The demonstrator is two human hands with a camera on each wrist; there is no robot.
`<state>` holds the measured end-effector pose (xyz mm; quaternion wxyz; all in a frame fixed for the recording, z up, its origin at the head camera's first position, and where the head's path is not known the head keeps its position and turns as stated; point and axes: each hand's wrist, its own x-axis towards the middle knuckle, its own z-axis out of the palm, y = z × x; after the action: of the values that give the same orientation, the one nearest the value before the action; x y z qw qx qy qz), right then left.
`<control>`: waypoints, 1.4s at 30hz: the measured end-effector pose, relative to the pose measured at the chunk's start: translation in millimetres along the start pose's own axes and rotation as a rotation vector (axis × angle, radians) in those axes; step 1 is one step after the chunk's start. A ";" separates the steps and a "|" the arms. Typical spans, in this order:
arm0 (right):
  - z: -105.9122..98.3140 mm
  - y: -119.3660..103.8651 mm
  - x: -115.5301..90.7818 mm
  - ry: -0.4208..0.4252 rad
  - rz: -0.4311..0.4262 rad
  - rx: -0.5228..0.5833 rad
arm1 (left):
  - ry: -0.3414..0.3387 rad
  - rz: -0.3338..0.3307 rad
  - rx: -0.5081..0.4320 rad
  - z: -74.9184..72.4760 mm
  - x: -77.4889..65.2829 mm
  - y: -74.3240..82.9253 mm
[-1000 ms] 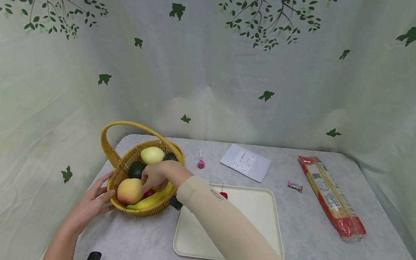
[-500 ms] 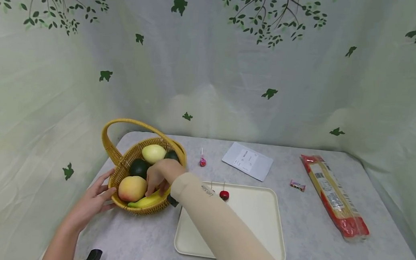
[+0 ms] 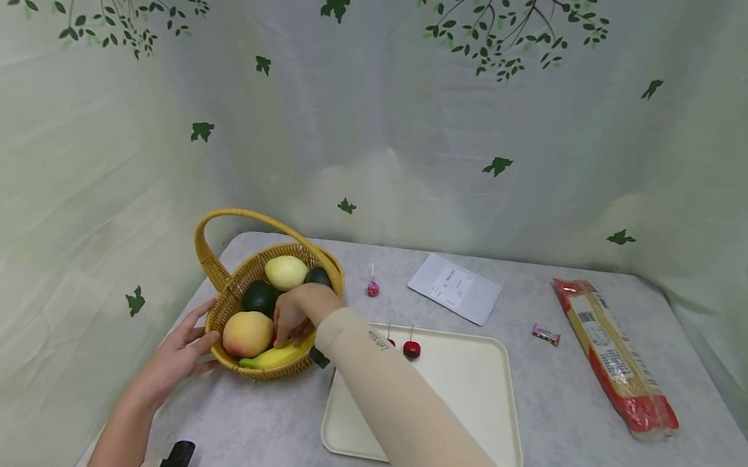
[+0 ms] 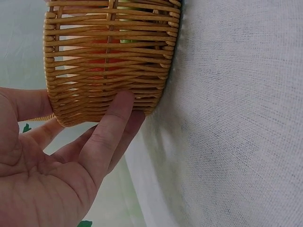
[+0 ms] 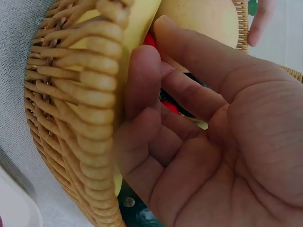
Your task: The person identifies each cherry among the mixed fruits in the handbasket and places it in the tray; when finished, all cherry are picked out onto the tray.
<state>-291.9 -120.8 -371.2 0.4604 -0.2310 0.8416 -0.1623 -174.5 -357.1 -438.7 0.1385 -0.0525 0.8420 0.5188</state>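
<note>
While the head view has drifted slightly, one shift is real: right hand (image 3: 299, 315) has backed off from the peach (image 3: 247, 334), against whose edge it lay a second ago, and now sits down over the banana (image 3: 277, 355). Red patch by the fingertips then; only a sliver now.

Right wrist view: fingers curled, thumb near them with a narrow gap, red thing (image 5: 149, 40) just behind. Whether it is pinched, cannot tell. Either way it lies low in the basket (image 3: 266, 374), under the right hand; nothing shows lifted clear. My reading: search over, grasp being settled.

Left hand (image 3: 176, 357) unchanged, fingers spread and fairly straight against the wicker's outer side, holding nothing but steadying contact. Likely useful, as the other hand is working deep among fruit.

Dark green fruit (image 3: 260, 298) just left of the right hand; pale yellow fruit (image 3: 286, 273) beyond it. Right of that hand, on the desk (image 3: 256, 428), the tray (image 3: 466, 406) carries a cherry (image 3: 411, 349); a second one beside it, mostly behind the sleeve (image 3: 396, 387).
</note>
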 end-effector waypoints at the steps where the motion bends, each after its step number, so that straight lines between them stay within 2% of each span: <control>1: -0.5 0.7 -1.1 -0.008 0.002 0.022 | -0.001 0.002 -0.001 0.4 0.3 0.4; 6: -1.2 2.1 -5.2 -0.031 -0.008 0.070 | -0.007 0.003 -0.001 1.0 -0.4 2.0; 14: -1.2 -1.0 -11.0 -0.040 -0.012 0.072 | -0.011 -0.016 -0.003 1.1 -0.6 1.7; 21: 0.9 -3.4 -13.7 -0.057 -0.045 0.073 | -0.011 -0.005 -0.003 2.2 -1.9 3.5; 30: 4.6 2.8 0.3 0.030 -0.084 0.059 | -0.007 -0.006 0.000 2.3 -2.9 3.5; 33: 5.3 1.9 2.9 0.049 -0.081 0.007 | -0.007 -0.003 -0.005 2.2 -3.2 3.1; 38: 7.1 0.9 6.0 0.117 -0.052 -0.161 | -0.010 0.000 -0.009 2.4 -2.9 3.6; 42: 8.3 1.4 7.8 0.138 -0.040 -0.216 | -0.007 0.001 -0.007 2.4 -3.2 4.1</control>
<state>-288.8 -124.3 -381.7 0.3703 -0.2843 0.8792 -0.0954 -172.0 -353.2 -435.2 0.1412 -0.0508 0.8397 0.5220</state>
